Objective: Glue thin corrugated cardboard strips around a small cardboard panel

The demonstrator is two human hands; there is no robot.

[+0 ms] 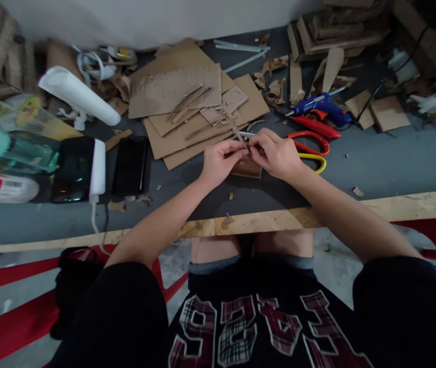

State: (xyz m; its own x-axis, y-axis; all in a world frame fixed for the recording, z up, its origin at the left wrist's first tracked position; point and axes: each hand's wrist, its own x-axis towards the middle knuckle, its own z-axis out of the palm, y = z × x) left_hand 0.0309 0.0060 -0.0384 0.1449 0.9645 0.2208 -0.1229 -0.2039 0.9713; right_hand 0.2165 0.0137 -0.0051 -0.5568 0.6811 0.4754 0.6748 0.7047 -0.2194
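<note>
Over the desk's front middle, my left hand (221,162) and my right hand (277,154) meet, fingertips pinched together. Between them is a thin corrugated cardboard strip (234,127), its free end pointing up and away from me. Both hands appear to grip its near end, though the fingers partly hide it. Just below the fingertips lies a small brown cardboard piece (246,168). Scissors with one red and one yellow handle (315,162) rest beside my right wrist. Beyond the hands are stacked cardboard sheets (175,87) with loose corrugated strips on top.
A blue glue gun (319,106) and red-handled tool (317,126) lie right of centre. Left are a black phone (130,166), a white power bank (98,168), bottles and a white roll (79,96). Glue sticks (241,47) and cardboard stacks (333,33) are at the back.
</note>
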